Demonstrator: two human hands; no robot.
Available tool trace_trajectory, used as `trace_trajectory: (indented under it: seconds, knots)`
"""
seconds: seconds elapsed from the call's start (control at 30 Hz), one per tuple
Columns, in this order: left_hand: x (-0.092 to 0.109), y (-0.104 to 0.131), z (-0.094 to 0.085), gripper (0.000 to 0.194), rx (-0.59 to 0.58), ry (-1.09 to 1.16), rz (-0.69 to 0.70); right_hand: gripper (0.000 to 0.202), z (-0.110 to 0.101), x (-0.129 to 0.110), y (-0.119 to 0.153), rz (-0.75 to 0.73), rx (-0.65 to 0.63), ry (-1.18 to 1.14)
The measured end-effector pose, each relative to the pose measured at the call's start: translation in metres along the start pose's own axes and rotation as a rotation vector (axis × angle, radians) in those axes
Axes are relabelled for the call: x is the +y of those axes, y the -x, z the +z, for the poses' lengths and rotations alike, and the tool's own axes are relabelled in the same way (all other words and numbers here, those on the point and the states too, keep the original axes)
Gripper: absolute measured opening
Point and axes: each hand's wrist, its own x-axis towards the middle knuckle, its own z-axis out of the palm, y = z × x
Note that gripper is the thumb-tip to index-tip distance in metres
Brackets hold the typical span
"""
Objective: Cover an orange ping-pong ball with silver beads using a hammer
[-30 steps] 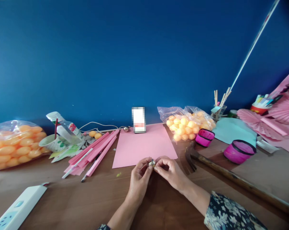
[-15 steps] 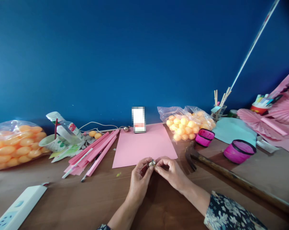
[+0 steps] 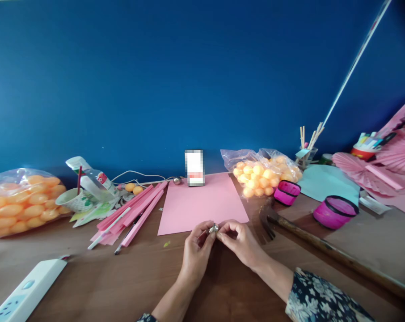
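A small shiny metallic ball, perhaps a bell, is pinched between the thumb and fingers of my left hand. My right hand is closed in a pinch, its fingertips against the ball's right side. Whether those fingertips also hold some smaller part cannot be made out. Both hands are just above the brown table, at the near edge of a pink paper sheet. A second silvery ball rests by the sheet's far left corner.
Beyond the sheet stands a phone. Pink strips and a bag of orange balls are left, with a power strip nearer. Rightward lie another ball bag, a hammer and magenta black-rimmed rings.
The hands and the metallic ball stay almost in place, with only a slight shift of the fingers and the ball. The other objects remain where they were.
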Motion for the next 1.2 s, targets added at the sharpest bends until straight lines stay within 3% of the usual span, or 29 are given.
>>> trace_trajectory:
  seconds: [0.3, 0.57, 0.77, 0.93, 1.2]
  knots:
    - [0.002, 0.004, 0.002, 0.032, 0.008, -0.017, 0.014, 0.014, 0.0, 0.005, -0.002, 0.041, 0.019, -0.022]
    - [0.005, 0.004, 0.005, 0.039, -0.001, 0.203, -0.126, 0.02, 0.0, 0.007, -0.004, 0.054, 0.04, -0.111]
    - [0.007, 0.005, 0.007, 0.036, 0.005, 0.251, -0.152, 0.018, 0.0, 0.001, -0.001, 0.045, -0.035, -0.215]
    - [0.01, 0.004, 0.006, 0.036, 0.039, 0.196, -0.154, 0.028, 0.003, -0.003, 0.002, 0.053, -0.128, -0.314]
    - [0.011, 0.005, 0.004, 0.038, 0.023, 0.28, -0.181, 0.027, 0.004, -0.006, 0.002, 0.038, -0.115, -0.297]
